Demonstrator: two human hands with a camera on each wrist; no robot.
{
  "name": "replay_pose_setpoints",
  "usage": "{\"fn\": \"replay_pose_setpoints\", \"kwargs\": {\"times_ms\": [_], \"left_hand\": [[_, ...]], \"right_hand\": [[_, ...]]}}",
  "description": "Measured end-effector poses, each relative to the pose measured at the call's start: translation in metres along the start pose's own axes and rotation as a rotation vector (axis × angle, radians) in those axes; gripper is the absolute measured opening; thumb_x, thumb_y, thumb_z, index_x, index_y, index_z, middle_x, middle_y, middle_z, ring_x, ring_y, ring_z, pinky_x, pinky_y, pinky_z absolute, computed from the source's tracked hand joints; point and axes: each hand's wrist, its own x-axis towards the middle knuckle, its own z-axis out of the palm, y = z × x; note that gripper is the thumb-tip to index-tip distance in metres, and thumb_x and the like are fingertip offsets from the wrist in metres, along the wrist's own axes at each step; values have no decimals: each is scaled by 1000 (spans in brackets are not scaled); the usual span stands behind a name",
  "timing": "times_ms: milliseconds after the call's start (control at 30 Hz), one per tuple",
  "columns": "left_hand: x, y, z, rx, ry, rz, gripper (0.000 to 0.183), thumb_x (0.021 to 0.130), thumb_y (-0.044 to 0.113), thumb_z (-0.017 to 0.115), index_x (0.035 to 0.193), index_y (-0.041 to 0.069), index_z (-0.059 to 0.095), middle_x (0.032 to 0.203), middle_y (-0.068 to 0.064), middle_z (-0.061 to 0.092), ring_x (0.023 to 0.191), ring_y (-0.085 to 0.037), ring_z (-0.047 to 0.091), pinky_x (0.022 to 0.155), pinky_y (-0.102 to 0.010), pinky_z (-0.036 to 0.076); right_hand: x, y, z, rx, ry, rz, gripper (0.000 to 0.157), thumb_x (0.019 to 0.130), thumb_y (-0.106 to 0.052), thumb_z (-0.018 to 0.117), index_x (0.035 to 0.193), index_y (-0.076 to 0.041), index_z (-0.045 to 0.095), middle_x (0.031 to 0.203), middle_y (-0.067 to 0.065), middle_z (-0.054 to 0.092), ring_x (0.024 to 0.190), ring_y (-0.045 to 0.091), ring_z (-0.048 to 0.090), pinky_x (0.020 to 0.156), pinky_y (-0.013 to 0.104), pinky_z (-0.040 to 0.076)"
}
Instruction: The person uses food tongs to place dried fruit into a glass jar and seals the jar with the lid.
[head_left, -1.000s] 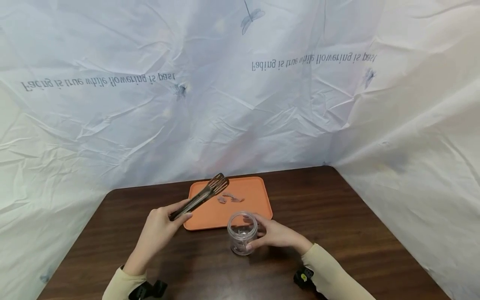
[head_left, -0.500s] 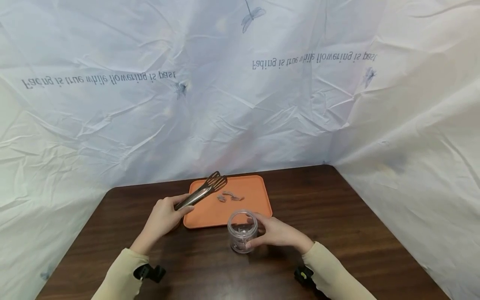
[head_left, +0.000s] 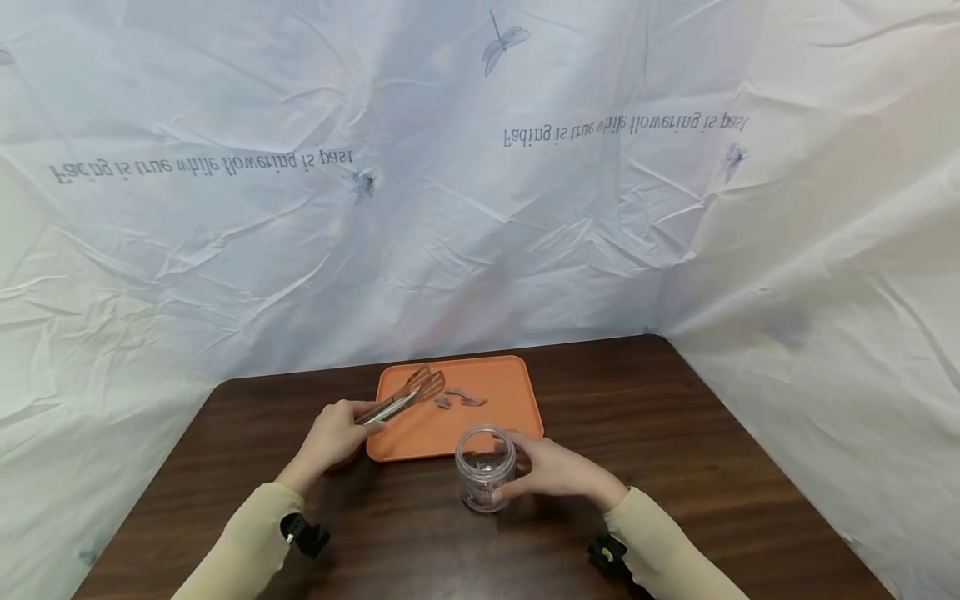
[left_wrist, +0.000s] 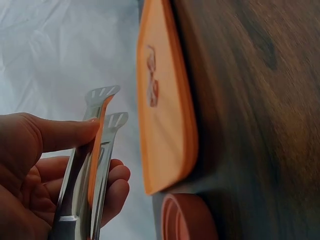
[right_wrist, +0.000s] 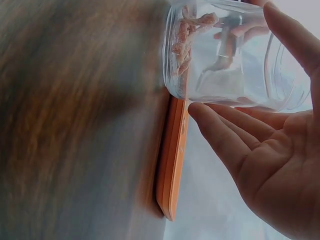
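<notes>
Metal food tongs with slotted ends are held between the thumb and fingers of my left hand. Their two ends stand apart over the left part of an orange tray, with nothing between them. Just right of those ends, a few small brownish-pink pieces lie on the tray. My right hand holds a clear, lidless jar upright in front of the tray, thumb on the near side and fingers around the far side. Similar pieces lie at the jar's bottom in the right wrist view.
A round reddish-orange lid-like piece sits near the tray's corner in the left wrist view. The dark wooden table stretches to both sides. A pale printed sheet hangs behind and along both sides.
My left hand has moved forward and a little right, and the tongs have come down lower over the tray. The right hand and jar have stayed in place.
</notes>
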Motion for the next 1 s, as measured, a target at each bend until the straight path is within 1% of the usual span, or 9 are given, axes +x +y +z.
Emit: {"fn": "replay_pose_setpoints", "kwargs": {"times_ms": [100,133,233,300,367,467,700,767,1000], "left_hand": [[3,-4,3,-2,-11,-12,43,93,20,75,130,1,68,61,-7,56,50,-13,25,52,-30,28],[4,-6,4,3,-14,-11,42,93,19,74,130,0,68,63,-7,59,50,-13,27,52,-31,29],[5,-9,6,-6,-22,-19,40,93,17,74,128,-1,68,73,-10,66,52,-15,33,55,-32,31],[5,-12,8,-1,-26,-18,40,92,17,75,127,-2,69,83,-12,71,55,-15,42,57,-33,36],[5,-14,10,-1,-31,-19,40,92,17,75,127,-2,69,94,-13,73,63,-15,52,61,-35,43],[6,-16,12,15,-31,-21,39,92,18,76,126,-1,70,107,-12,73,75,-15,61,67,-37,49],[9,-17,17,-13,-42,-27,38,92,19,76,126,0,70,102,-11,73,66,-16,54,61,-33,42],[9,-17,19,-10,-37,-6,38,92,18,75,125,-1,70,103,-12,73,66,-15,53,61,-32,41],[10,-18,21,-30,-26,1,38,92,15,75,126,-1,70,96,-10,73,51,-14,39,57,-33,37]], "right_hand": [[-1,0,0,7,-4,-2,90,87,-33,82,159,-19,30,149,16,49,133,29,53,105,40,45],[-1,0,0,6,-5,-3,91,87,-33,82,159,-19,30,150,16,49,133,29,53,105,39,45],[-1,-1,-1,3,-15,-7,92,87,-33,82,160,-18,28,150,16,48,134,30,52,105,38,45],[-1,-1,-1,-4,-21,-9,92,87,-34,82,160,-17,28,150,16,48,133,30,52,104,37,45],[-2,-2,-1,-9,-26,-9,93,87,-34,82,160,-16,27,150,16,48,133,30,53,104,36,46],[-2,-2,-2,-18,-28,-9,93,87,-34,82,160,-15,28,149,15,49,132,30,53,103,36,46],[-1,0,-2,-12,-32,-12,92,87,-33,82,160,-18,28,151,15,48,133,29,53,104,36,46],[-1,0,-2,-8,-34,-15,91,88,-33,82,160,-19,28,151,15,47,133,29,53,104,35,46],[-1,1,-3,22,-46,-24,90,88,-31,81,160,-18,28,151,17,46,134,30,52,105,35,45]]}}
